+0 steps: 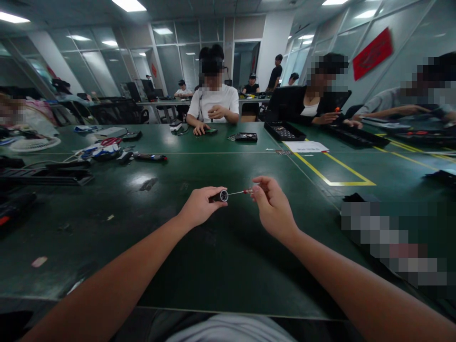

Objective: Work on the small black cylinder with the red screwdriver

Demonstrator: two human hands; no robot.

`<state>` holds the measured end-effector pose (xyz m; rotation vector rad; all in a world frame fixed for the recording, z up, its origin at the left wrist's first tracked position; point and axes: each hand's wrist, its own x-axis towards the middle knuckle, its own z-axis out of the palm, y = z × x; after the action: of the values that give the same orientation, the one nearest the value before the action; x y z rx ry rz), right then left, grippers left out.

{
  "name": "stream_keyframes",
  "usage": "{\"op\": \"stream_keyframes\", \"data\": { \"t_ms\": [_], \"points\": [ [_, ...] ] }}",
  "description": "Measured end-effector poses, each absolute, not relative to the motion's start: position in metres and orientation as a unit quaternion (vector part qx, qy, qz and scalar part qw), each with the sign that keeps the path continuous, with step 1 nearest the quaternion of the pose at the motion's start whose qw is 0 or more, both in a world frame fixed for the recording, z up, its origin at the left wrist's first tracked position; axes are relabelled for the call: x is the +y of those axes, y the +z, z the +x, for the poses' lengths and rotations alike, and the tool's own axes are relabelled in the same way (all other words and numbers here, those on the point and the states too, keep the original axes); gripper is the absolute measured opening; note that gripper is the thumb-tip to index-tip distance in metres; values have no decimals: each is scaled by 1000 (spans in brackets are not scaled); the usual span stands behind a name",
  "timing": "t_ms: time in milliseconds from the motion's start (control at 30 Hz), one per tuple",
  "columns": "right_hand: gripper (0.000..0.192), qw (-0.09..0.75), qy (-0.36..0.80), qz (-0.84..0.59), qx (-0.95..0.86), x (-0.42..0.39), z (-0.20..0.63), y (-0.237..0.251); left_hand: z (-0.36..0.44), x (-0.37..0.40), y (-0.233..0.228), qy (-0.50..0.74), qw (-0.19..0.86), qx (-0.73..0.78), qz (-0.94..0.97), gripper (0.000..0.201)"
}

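My left hand (pixel 200 205) is closed around a small black cylindrical part with a silver ring at its end (pixel 221 195), held just above the green table (pixel 228 251). My right hand (pixel 273 209) pinches a thin screwdriver with a red handle (pixel 241 192); its metal shaft points left and its tip meets the ring end of the cylinder. Both hands are near the middle of the table, a little apart from each other.
Scissors, cables and tools (pixel 107 151) lie at the far left. Black trays (pixel 284 131) and a white paper (pixel 307 146) sit at the far right by yellow tape lines (pixel 335 183). Other people sit across the table. A blurred patch covers the near right.
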<state>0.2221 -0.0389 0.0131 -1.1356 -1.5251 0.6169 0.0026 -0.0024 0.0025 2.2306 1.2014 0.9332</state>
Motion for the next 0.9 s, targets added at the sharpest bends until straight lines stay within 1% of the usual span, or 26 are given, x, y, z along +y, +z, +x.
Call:
{"op": "stream_keyframes", "data": {
  "t_ms": [100,167,233,300,333,400,433,500,633,900],
  "points": [
    [22,551,277,-469,-632,-37,222,12,3,-4,4,337,217,438,805,36],
    [25,554,284,-471,-625,-35,222,12,4,-5,4,325,211,434,814,36],
    [29,565,305,-477,-601,-29,223,10,5,-5,4,310,182,416,835,38],
    [31,586,362,-479,-545,-21,225,8,4,-3,4,295,138,392,860,41],
    [33,583,416,-480,-507,-16,227,6,4,-1,4,289,120,384,868,42],
    [34,584,494,-472,-439,-8,232,4,2,3,4,282,110,391,869,41],
    [33,590,502,-473,-420,-5,234,3,1,4,4,281,118,401,864,41],
    [32,603,491,-472,-415,-3,235,2,0,6,2,286,147,425,846,41],
    [30,613,437,-449,-481,-10,228,3,0,5,-1,309,192,453,814,40],
    [28,585,348,-451,-578,-20,223,4,7,-3,4,337,235,453,791,38]
  ]
}}
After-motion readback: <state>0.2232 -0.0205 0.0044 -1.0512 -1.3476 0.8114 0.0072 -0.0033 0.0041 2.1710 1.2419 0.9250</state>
